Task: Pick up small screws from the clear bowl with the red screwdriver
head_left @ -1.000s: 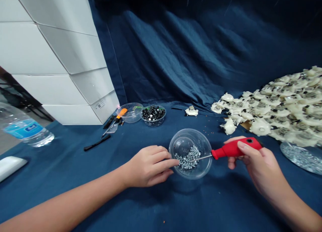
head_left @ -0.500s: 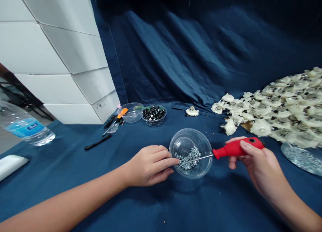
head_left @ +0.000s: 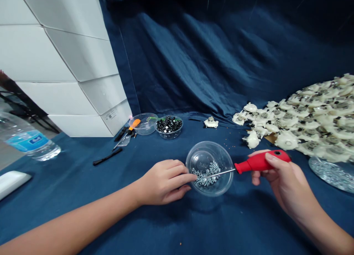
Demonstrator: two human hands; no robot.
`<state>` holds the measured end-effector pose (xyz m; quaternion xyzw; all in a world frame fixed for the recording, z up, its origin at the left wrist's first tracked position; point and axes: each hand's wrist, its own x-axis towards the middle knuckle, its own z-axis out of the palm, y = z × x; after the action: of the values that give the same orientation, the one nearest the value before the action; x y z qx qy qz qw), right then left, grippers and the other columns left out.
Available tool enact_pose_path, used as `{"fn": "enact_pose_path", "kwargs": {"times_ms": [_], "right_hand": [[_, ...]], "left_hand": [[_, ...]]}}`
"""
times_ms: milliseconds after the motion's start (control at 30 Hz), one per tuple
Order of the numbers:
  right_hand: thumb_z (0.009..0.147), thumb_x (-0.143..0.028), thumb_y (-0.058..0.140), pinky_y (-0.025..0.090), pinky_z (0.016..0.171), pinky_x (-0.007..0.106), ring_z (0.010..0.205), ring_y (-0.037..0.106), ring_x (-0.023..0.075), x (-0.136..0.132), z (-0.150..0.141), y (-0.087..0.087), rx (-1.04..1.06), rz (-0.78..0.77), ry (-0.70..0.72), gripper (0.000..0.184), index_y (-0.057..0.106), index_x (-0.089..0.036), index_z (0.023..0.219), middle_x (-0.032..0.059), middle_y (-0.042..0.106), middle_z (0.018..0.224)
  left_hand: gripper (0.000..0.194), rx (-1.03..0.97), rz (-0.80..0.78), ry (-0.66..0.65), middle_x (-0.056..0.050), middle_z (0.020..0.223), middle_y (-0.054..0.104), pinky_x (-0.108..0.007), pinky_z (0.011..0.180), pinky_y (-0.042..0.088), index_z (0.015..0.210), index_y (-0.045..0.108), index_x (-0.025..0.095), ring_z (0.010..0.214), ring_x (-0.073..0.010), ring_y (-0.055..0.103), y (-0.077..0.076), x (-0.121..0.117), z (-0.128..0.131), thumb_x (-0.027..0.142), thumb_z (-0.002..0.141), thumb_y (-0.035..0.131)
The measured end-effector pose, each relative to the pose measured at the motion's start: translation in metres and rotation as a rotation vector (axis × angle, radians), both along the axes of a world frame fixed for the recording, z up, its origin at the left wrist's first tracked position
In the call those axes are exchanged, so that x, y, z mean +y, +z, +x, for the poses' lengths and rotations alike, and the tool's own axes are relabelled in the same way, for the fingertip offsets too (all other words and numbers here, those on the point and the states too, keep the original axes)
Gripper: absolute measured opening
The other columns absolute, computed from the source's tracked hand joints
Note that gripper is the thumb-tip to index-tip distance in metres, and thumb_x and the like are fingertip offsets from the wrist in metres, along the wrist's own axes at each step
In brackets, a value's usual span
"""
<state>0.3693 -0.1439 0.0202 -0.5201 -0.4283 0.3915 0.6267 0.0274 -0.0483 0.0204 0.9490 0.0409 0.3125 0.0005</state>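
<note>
A clear round plastic bowl [head_left: 203, 147] stands in front of me, with a heap of small silver screws [head_left: 212, 170] inside it. My left hand [head_left: 168, 181] is at its left rim, index finger reaching over the edge to the screws and thumb outside, steadying the bowl. In my right hand [head_left: 284, 177] is a red-handled screwdriver [head_left: 256, 163], gripped round the handle. Its thin metal shaft slants left over the bowl's right rim, with the tip among the screws near my left index finger.
Off-white plastic parts [head_left: 318, 115] are piled at the right beside a bag of silver screws [head_left: 330, 174]. One such part [head_left: 211, 122] sits apart. Further back are a tub of black screws [head_left: 169, 126] and an orange-handled screwdriver [head_left: 134, 123]. White boxes [head_left: 55, 96] and a water bottle [head_left: 30, 140] stand left.
The screwdriver's handle has shifted very slightly in my right hand's grip. My left hand and the bowl stay almost where they were.
</note>
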Motion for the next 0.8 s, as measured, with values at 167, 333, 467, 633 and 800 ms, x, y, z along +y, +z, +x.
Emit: {"fn": "enact_pose_path", "kwargs": {"times_ms": [167, 333, 467, 633, 800], "right_hand": [[0.1, -0.053, 0.073, 0.059, 0.053, 0.029, 0.056, 0.069, 0.0218, 0.0006, 0.0034, -0.0026, -0.007, 0.015, 0.028, 0.038, 0.083, -0.017, 0.101, 0.0068, 0.075, 0.064], [0.1, -0.053, 0.073, 0.06, 0.056, 0.031, 0.057, 0.069, 0.0222, 0.0005, 0.0046, -0.0028, 0.01, 0.004, 0.014, 0.038, 0.083, -0.017, 0.102, 0.007, 0.075, 0.064], [0.097, -0.056, 0.075, 0.059, 0.056, 0.032, 0.058, 0.068, 0.0235, 0.0004, 0.003, -0.0015, 0.015, -0.001, -0.009, 0.04, 0.083, -0.017, 0.101, 0.0073, 0.074, 0.063], [0.096, -0.055, 0.077, 0.058, 0.055, 0.031, 0.057, 0.067, 0.0228, 0.0008, 0.0041, -0.0016, 0.028, 0.004, -0.021, 0.038, 0.084, -0.017, 0.1, 0.0079, 0.075, 0.065], [0.096, -0.055, 0.077, 0.058, 0.056, 0.033, 0.059, 0.068, 0.0244, 0.0002, 0.0068, -0.0018, 0.04, -0.006, -0.018, 0.04, 0.084, -0.016, 0.101, 0.0081, 0.074, 0.063]], "left_hand": [[0.027, -0.003, -0.005, -0.005, -0.011, 0.098, 0.078, -0.039, 0.079, 0.065, 0.132, 0.065, 0.013, 0.086, -0.0231, 0.074, -0.0002, 0.0004, -0.0004, 0.017, 0.105, 0.061], [0.027, -0.003, -0.001, -0.006, -0.011, 0.098, 0.078, -0.038, 0.078, 0.065, 0.132, 0.066, 0.013, 0.087, -0.0229, 0.074, 0.0004, 0.0003, -0.0008, 0.018, 0.105, 0.061], [0.027, -0.001, -0.002, -0.005, -0.011, 0.098, 0.078, -0.037, 0.077, 0.064, 0.131, 0.066, 0.013, 0.086, -0.0231, 0.074, 0.0004, 0.0001, -0.0015, 0.017, 0.105, 0.062], [0.028, 0.0, -0.011, -0.005, -0.011, 0.099, 0.078, -0.037, 0.078, 0.064, 0.132, 0.065, 0.014, 0.087, -0.0228, 0.074, -0.0002, 0.0003, -0.0016, 0.017, 0.105, 0.061], [0.028, -0.01, -0.022, -0.009, -0.011, 0.099, 0.078, -0.038, 0.078, 0.064, 0.132, 0.065, 0.014, 0.086, -0.0229, 0.073, -0.0004, 0.001, -0.0009, 0.017, 0.105, 0.061]]}}
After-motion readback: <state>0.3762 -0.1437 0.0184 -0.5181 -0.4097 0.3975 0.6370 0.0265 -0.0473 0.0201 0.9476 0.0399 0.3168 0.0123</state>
